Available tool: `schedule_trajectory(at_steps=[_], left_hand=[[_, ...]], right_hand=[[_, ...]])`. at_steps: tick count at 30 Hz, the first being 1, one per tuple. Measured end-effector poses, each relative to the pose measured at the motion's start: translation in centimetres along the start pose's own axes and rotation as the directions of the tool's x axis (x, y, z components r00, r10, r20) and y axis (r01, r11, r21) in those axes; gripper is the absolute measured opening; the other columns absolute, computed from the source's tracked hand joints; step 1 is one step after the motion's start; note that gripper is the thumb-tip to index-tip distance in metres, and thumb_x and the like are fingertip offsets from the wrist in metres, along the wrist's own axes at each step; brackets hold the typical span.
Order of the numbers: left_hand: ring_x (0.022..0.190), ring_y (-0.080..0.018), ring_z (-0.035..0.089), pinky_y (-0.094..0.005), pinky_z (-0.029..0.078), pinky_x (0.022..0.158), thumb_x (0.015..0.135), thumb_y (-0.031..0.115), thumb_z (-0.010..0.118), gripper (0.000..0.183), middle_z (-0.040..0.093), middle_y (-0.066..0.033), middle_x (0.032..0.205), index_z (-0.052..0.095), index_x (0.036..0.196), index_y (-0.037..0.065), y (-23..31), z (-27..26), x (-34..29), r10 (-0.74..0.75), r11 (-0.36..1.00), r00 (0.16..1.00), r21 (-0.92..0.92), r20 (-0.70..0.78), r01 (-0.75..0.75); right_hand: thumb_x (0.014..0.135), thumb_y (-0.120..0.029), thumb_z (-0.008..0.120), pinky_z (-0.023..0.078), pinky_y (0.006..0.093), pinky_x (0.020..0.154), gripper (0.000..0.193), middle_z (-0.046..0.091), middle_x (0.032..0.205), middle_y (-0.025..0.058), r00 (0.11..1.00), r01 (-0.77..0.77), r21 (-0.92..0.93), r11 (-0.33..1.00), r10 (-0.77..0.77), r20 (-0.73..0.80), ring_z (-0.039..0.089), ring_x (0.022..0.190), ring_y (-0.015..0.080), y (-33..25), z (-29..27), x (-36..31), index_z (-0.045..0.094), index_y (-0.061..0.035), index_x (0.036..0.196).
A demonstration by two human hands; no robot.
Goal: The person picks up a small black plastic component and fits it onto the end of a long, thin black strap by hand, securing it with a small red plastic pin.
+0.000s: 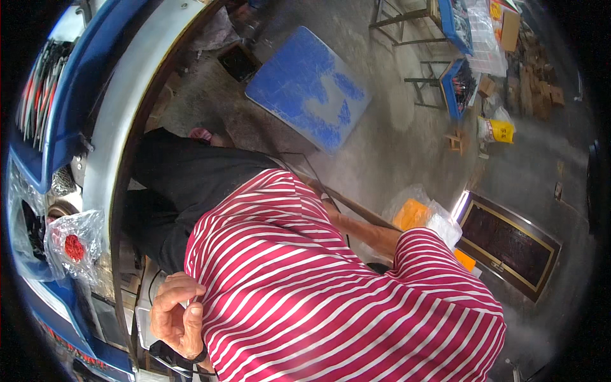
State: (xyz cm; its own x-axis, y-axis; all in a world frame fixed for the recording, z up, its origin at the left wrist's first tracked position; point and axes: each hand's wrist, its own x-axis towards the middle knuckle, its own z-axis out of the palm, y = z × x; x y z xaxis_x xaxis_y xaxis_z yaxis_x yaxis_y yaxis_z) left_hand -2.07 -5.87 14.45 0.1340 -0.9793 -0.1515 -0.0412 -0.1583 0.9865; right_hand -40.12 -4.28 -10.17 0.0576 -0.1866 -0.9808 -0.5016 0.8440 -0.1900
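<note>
My left hand [175,313], with a dark band at the wrist, is raised beside my red-and-white striped shirt [305,274]. Its fingers are curled and the thumb and fingertips come close together on a small greyish bit too small to name. My right forearm [372,237] comes out of the striped sleeve and runs behind my body. The shirt hides the right hand, so what it touches does not show. Nearest the left hand are a pale table edge [105,153] and a clear plastic bag [95,242] with a red bundle [74,248] in it.
Blue trays [70,121] with thin pen-like sticks stand along the left. A worn blue board [289,79] lies on the concrete floor. Toward the right are blue bins [455,95] on stands, a yellow bag [499,131], orange packages [410,213] and a dark framed panel [509,245].
</note>
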Motion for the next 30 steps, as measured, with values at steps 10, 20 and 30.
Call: schedule_trajectory(at_steps=[10, 20, 30], left_hand=[[0.074, -0.0224, 0.056, -0.0396, 0.044, 0.075, 0.079, 0.013, 0.06, 0.019, 0.06, -0.0145, 0.079, 0.056, 0.092, -0.001, 0.3, -0.3, 1.0, -0.086, 0.996, 0.996, 0.009, -0.018, 0.086], [0.074, -0.0206, 0.058, -0.0328, 0.046, 0.069, 0.08, 0.014, 0.06, 0.018, 0.061, -0.0128, 0.08, 0.059, 0.092, 0.0, 0.1, -0.4, 1.7, -0.111, 0.994, 0.994, 0.015, 0.003, 0.11], [0.075, -0.0212, 0.058, -0.0316, 0.045, 0.069, 0.081, 0.014, 0.058, 0.018, 0.061, -0.0137, 0.08, 0.058, 0.092, -0.001, -0.2, -0.7, 1.5, -0.183, 0.983, 0.983, 0.01, 0.017, 0.183]], right_hand=[[0.084, -0.024, 0.05, 0.036, 0.0246, 0.043, 0.024, 0.047, 0.054, -0.0011, 1.0, -0.012, 0.038, 0.999, 0.013, -0.017, 0.044, 0.048, 0.0095, 0.3, 0.2, -0.8, 0.056, -0.0012, 0.077], [0.084, -0.024, 0.05, 0.035, 0.024, 0.041, 0.025, 0.046, 0.052, -0.0019, 0.999, -0.038, 0.049, 0.998, 0.038, -0.015, 0.043, 0.046, 0.0084, 1.3, 0.0, -1.9, 0.056, -0.0014, 0.075], [0.09, -0.029, 0.046, 0.051, 0.0329, 0.041, 0.031, 0.048, 0.05, 0.0011, 0.924, -0.309, 0.255, 0.916, 0.226, 0.308, 0.054, 0.045, 0.0145, -9.4, -2.7, -10.2, 0.054, -0.0037, 0.075]])
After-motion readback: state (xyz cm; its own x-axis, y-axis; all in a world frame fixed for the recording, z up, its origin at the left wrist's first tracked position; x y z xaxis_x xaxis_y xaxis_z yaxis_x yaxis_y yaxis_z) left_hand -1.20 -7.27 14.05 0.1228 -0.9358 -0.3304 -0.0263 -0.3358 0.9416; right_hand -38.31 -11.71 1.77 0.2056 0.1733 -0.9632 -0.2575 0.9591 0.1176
